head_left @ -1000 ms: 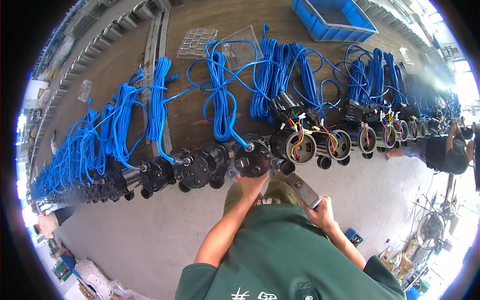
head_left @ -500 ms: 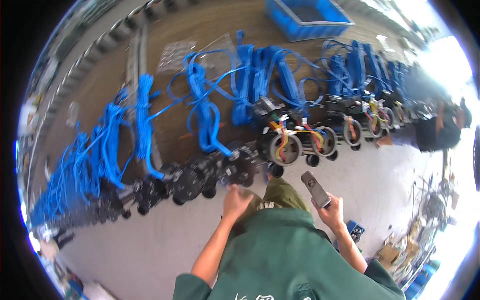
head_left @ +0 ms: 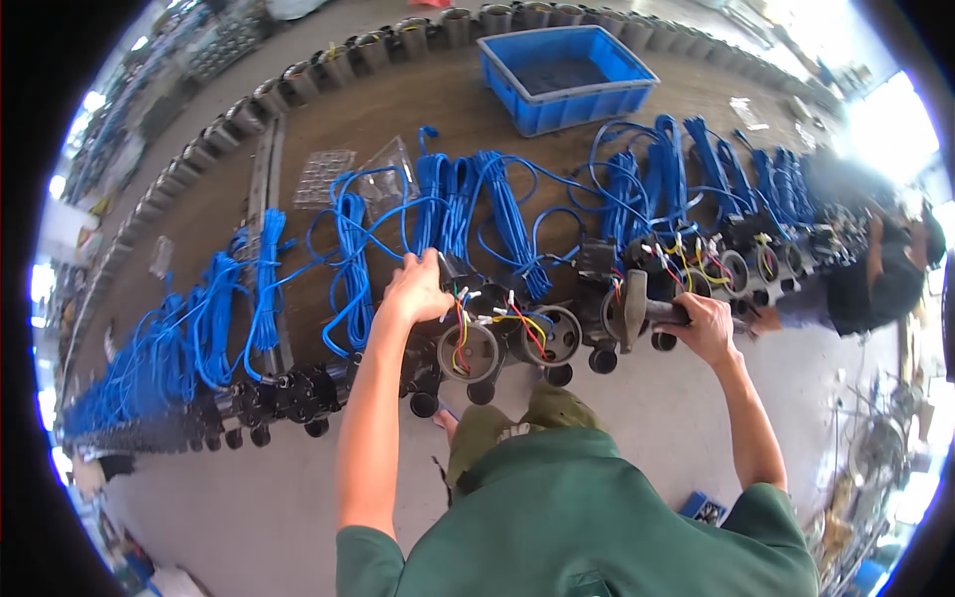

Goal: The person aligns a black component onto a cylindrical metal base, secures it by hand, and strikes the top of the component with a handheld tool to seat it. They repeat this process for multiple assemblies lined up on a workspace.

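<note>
My right hand [head_left: 708, 326] grips a hammer [head_left: 634, 310] by its handle, the head pointing left above the row of round motor housings. Its head partly hides a housing with coloured wires behind it. My left hand [head_left: 416, 291] is closed at the left edge of a black box-shaped part [head_left: 454, 269], fingers on its far side. In front of that part lies an open grey housing [head_left: 469, 352] with red, yellow and white-tipped wires. Another open housing [head_left: 551, 334] stands just right of it.
Bundled blue cables [head_left: 507, 219] lie along the bench [head_left: 328, 109] behind the housings. A blue crate [head_left: 567, 80] sits farther back, with grey cylinders [head_left: 370, 48] lined up along the far edge. At the right, another person [head_left: 880, 264] is close to the row.
My left hand has moved forward and left onto the black part. The right hand has carried the hammer forward and right over the housings. The view has shifted along the bench.
</note>
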Tool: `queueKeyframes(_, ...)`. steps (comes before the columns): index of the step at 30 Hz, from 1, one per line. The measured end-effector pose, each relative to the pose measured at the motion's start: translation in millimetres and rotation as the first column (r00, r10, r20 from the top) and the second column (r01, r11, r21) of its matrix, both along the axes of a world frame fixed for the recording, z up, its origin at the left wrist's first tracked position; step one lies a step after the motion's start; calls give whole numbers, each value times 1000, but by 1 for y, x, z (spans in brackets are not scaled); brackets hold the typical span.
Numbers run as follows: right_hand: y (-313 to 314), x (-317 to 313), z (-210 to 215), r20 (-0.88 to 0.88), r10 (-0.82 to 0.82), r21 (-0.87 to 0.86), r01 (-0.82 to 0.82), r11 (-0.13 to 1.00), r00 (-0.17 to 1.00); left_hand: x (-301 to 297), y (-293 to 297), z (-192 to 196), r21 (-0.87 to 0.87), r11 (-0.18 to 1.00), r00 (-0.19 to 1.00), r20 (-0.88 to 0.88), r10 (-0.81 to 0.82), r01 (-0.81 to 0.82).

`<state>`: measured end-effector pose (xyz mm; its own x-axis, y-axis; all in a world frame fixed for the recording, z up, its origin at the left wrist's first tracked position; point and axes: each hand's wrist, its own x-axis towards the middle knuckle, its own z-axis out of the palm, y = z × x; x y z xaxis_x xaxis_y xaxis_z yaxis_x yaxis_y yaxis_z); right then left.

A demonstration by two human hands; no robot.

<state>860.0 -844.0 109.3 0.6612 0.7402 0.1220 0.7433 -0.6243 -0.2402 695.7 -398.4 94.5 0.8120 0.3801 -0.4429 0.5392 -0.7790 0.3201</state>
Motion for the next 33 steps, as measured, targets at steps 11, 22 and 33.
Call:
queueKeyframes(11,83,6,48,-296,230,475,-66,877,927,-19,-5,-26,-525,765,551,538,638,-374)
queueKeyframes(22,284,-12,23,-815,515,558,-122,821,-267,-55,-72,-1,-989,-8,559,76,825,145)
queueKeyframes(33,303,-40,14,-748,631,639,36,768,-206,-97,-64,19,-987,-157,688,-127,715,-20)
